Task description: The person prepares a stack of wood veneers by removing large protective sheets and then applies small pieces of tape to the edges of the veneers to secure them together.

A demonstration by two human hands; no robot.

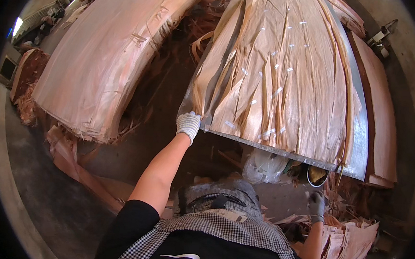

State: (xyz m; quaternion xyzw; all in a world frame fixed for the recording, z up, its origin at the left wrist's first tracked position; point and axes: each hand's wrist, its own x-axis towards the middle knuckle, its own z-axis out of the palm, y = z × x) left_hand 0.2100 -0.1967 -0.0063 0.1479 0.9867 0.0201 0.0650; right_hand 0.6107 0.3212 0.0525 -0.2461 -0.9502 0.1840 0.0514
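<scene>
A wide sheet of thin wood veneer (286, 101), wrinkled, split lengthwise and dotted with short pieces of white tape, lies on a metal-topped table (358, 154) in front of me. My left hand (188, 126), in a white knitted glove, is closed at the table's near left corner, where a narrow veneer strip (199, 93) runs down to it. The fingertips are partly hidden there. My right hand (316, 204), in a grey glove, hangs low at the right, below the table edge and apart from the sheet. Its fingers are too unclear to read.
A tall stack of veneer sheets (101, 59) stands left of the table, another stack (379, 112) at its right. Torn veneer (348, 245) is heaped by my right arm. Beneath the table edge are a clear plastic bag (264, 167) and a white-rimmed container (317, 175).
</scene>
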